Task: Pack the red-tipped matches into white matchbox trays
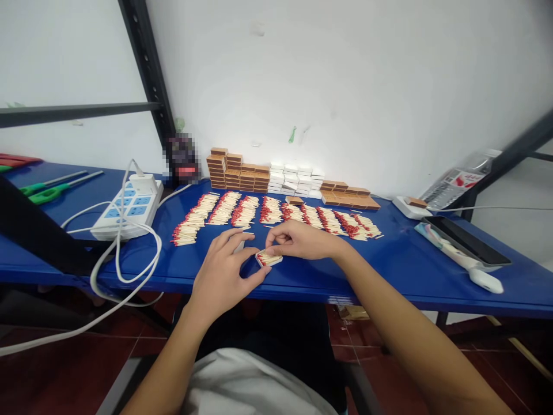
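Note:
My left hand (pixel 227 268) holds a small white matchbox tray (pixel 260 263) at the table's front edge, its thumb and a fingertip on the rim. Red-tipped matches (pixel 268 259) lie inside the tray. Another small white piece (pixel 239 247) shows between the fingers of that hand; its kind is unclear. Over the tray, my right hand (pixel 298 241) has its fingers curled together and its thumb down at the matches; whatever is in the pinch is hidden. Just beyond both hands, loose matches (pixel 246 211) lie in several slanted piles.
Against the wall stand stacked brown matchboxes (pixel 239 180) and white trays (pixel 296 180). A power strip (pixel 129 207) with looping white cables and green-handled tools (pixel 47 195) are at left. A phone (pixel 466 242), a white-capped tube (pixel 449 251) and a plastic bottle (pixel 462 178) lie at right.

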{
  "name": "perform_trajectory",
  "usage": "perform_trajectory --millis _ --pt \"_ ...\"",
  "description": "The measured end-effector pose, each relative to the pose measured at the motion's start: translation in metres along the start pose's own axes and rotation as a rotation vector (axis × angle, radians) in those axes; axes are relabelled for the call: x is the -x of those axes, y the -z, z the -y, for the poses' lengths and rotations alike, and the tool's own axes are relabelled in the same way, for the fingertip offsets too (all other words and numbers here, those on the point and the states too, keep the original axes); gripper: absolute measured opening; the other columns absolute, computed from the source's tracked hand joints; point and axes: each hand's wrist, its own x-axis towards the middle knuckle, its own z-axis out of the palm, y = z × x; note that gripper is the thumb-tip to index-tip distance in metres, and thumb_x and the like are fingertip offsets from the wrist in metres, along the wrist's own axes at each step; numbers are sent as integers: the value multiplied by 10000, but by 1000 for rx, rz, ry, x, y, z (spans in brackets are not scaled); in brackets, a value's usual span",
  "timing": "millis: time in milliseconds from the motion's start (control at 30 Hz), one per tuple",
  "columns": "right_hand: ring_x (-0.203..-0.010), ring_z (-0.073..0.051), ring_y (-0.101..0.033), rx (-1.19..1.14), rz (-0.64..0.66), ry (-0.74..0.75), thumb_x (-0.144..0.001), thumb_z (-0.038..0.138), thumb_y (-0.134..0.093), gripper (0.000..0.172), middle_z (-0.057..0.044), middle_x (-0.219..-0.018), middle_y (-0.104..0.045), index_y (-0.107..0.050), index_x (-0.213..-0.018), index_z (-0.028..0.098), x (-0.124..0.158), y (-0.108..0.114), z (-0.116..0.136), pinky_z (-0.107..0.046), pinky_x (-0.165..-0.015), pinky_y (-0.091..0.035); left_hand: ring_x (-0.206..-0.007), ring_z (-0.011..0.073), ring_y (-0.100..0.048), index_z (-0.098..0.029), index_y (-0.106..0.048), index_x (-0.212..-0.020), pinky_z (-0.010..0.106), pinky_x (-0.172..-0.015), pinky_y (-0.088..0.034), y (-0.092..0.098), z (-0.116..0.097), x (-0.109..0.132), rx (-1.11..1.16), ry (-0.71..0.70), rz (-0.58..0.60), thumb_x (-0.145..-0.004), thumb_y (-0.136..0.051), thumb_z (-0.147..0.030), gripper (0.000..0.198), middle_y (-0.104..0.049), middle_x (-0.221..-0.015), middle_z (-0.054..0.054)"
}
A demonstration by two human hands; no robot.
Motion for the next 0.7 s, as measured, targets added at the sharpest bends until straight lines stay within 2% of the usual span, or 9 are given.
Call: perform_trajectory --millis 100,167,300,367,400,467,567,700 --pt "-599 -109 -302 -23 -44 57 -970 483 -737 318 87 -645 -292 -782 -972 168 0 -1 0 -279 -604 -247 -1369 337 -581 -242 -801 -1114 564 -1162 -510 0 0 -1 3 -2 -1 -944 -813 -385 223 -727 -1373 89" --pt "-600 -114 -296 -65 -8 107 -980 480 -731 315 82 -645 -324 -802 -1062 184 0 -2 1 -278 -600 -248 -1369 342 -582 -242 -803 -1114 571 -1162 -509 0 0 -2 5 -2 3 -944 -811 -379 218 -731 -1362 93" --pt "-649 -136 -420 -140 107 149 -1022 483 -661 361 -2 -767 -623 -824 -1178 201 0 -6 4 -287 -616 -317 -1368 343 -584 -254 -809 -1101 574 -1155 -514 1 -2 -2 11 6 12 -951 -799 -367 188 -735 -1349 91" --pt "-646 -134 -430 -143 106 147 -1022 479 -657 370 -19 -802 -672 -831 -1176 192 0 -6 4 -290 -612 -320 -1369 345 -585 -256 -810 -1097 577 -1153 -516 1 -2 -2 14 8 15 -949 -799 -367 186 -734 -1353 92" --pt "-622 -126 -396 -134 97 149 -1020 469 -661 364 -2 -750 -640 -834 -1175 188 1 -6 4 -290 -602 -301 -1368 346 -586 -255 -810 -1098 579 -1153 -516 1 -2 -2 14 8 15 -947 -800 -365 187 -734 -1353 93" --pt "-586 -114 -302 -109 75 153 -1017 441 -671 342 54 -622 -469 -838 -1173 186 1 -4 3 -291 -587 -249 -1366 347 -588 -255 -810 -1099 579 -1154 -515 1 -1 -2 14 8 13 -942 -804 -362 190 -735 -1352 93" --pt "-581 -110 -236 -81 37 131 -988 434 -716 302 91 -611 -235 -835 -1119 190 1 -4 4 -291 -587 -211 -1364 343 -587 -250 -809 -1091 572 -1155 -516 1 -1 -2 11 8 9 -945 -801 -358 182 -737 -1349 88" --pt "-588 -105 -269 -39 21 58 -947 458 -758 284 91 -636 -228 -799 -945 177 0 -5 5 -286 -594 -226 -1361 341 -590 -242 -806 -1091 569 -1151 -519 1 -2 -2 10 4 11 -951 -794 -355 180 -737 -1347 91"
